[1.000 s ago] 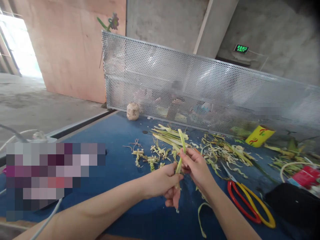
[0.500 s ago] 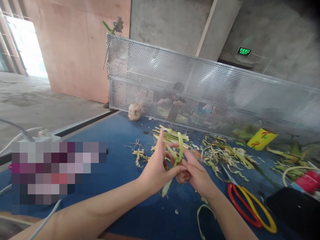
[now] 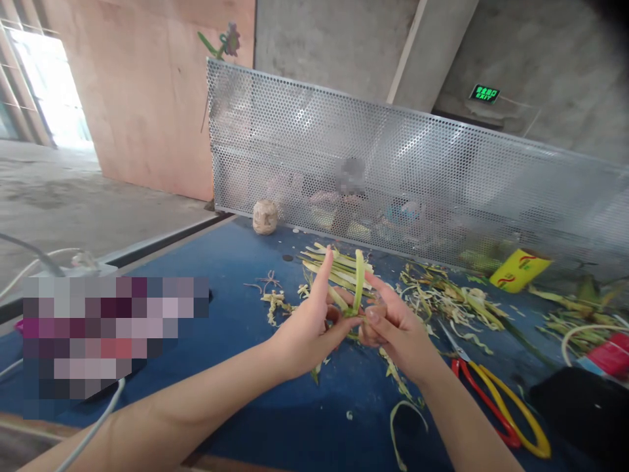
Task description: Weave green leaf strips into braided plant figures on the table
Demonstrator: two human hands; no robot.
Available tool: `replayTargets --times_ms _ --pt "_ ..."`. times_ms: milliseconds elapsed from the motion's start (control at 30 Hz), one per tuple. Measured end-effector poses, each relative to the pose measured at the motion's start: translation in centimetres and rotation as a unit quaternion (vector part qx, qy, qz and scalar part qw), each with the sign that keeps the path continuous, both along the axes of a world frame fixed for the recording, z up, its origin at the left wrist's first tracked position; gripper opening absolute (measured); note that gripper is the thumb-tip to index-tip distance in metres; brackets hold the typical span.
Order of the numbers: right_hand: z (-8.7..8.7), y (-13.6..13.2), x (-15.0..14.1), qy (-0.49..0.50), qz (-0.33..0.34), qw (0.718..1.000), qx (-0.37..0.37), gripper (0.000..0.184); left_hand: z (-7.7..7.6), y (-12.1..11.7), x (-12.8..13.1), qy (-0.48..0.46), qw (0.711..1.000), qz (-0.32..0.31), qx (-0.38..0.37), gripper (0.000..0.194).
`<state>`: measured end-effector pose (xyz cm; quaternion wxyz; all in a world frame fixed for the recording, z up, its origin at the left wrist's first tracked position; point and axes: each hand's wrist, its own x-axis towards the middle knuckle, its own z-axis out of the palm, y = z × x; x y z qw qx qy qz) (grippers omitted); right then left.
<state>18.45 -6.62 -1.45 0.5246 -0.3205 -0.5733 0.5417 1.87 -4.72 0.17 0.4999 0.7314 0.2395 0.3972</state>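
Note:
Between my two hands is a pale green leaf strip (image 3: 360,282), folded or knotted low down, with one end standing upright. My left hand (image 3: 312,324) pinches it from the left, its index finger pointing up. From the right, my right hand (image 3: 396,328) grips the same piece with thumb and bent fingers. The fingers hide most of the fold. Just behind the hands lies a bundle of flat green strips (image 3: 339,262) on the blue table (image 3: 236,419).
Scissors (image 3: 498,400) with red and yellow handles lie at right, near a black item (image 3: 580,406). Leaf scraps (image 3: 452,298) and a yellow roll (image 3: 521,270) are behind them. A beige ball of tape (image 3: 265,217) sits by the perforated metal screen (image 3: 314,144). A white cable (image 3: 98,432) crosses the left side.
My right hand has shifted slightly up and right, its fingers more curled. The upright end leans less, and the pale tail that hung below my hands no longer shows.

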Motion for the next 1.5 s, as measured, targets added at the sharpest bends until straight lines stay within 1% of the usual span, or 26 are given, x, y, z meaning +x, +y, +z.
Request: replayTargets --times_ms 133,233,367,467,567,667,733,833,933,967,1033,1100,1167,1233,1300,1333,1400,1500 --pt "0.3 -0.1 0.4 -0.038 -0.005 0.999 0.023 0.071 0.0 0.0 -0.3 0.030 0.999 0.009 0.032 0.084" --pt "0.4 -0.2 0.7 -0.063 -0.015 0.997 0.029 0.072 -0.2 0.0 -0.3 0.039 0.999 0.006 0.022 0.084" --pt "0.6 -0.3 0.7 -0.080 -0.041 0.996 0.019 0.075 -0.4 0.0 -0.3 0.024 1.000 0.014 0.010 0.082" --pt "0.6 -0.4 0.6 -0.068 -0.056 0.996 0.019 0.071 -0.5 -0.1 -0.2 0.008 1.000 0.026 0.012 0.079" --pt "0.5 -0.2 0.9 -0.071 -0.051 0.996 0.025 0.066 -0.5 -0.1 0.0 -0.004 0.999 0.037 0.010 0.077" --pt "0.5 0.1 1.3 -0.087 -0.039 0.995 0.027 0.069 -0.4 -0.2 0.3 -0.021 0.999 0.035 -0.009 0.076" --pt "0.7 0.1 1.4 -0.095 -0.032 0.994 0.031 0.071 -0.4 -0.1 0.4 -0.033 0.999 0.029 -0.033 0.076" --pt "0.9 0.2 1.1 -0.113 -0.026 0.993 0.027 0.069 -0.6 0.2 0.6 -0.042 0.995 0.017 -0.087 0.076" --pt "0.8 0.4 0.8 -0.139 -0.042 0.989 0.039 0.065 -1.0 0.9 0.7 -0.046 0.988 0.004 -0.148 0.085" --pt "0.6 0.6 0.7 -0.146 -0.050 0.987 0.047 0.062 -1.1 1.2 0.7 -0.055 0.983 0.002 -0.177 0.084" --pt "0.3 0.9 0.7 -0.164 -0.053 0.984 0.052 0.057 -1.3 1.6 0.6 -0.079 0.967 -0.017 -0.243 0.074" --pt "0.1 1.1 0.7 -0.176 -0.058 0.981 0.056 0.053 -1.4 1.9 0.6 -0.107 0.949 -0.039 -0.293 0.069" --pt "-0.1 1.2 0.7 -0.185 -0.072 0.978 0.058 0.050 -1.5 2.1 0.5 -0.126 0.938 -0.051 -0.318 0.068" --pt "-0.2 1.3 0.8 -0.198 -0.085 0.974 0.064 0.047 -1.5 2.2 0.4 -0.134 0.935 -0.050 -0.324 0.067" --pt "-0.6 1.5 0.8 -0.229 -0.105 0.963 0.091 0.042 -1.5 2.4 0.3 -0.137 0.938 -0.045 -0.315 0.068" --pt "-0.8 1.6 0.9 -0.252 -0.124 0.952 0.121 0.039 -1.6 2.5 0.3 -0.139 0.941 -0.038 -0.305 0.069" --pt "-1.2 2.0 1.0 -0.303 -0.177 0.914 0.202 0.034 -1.6 2.7 0.3 -0.147 0.948 -0.017 -0.282 0.073" --pt "-1.5 2.3 1.3 -0.356 -0.250 0.845 0.311 0.034 -1.6 2.9 0.4 -0.153 0.954 0.011 -0.258 0.077"
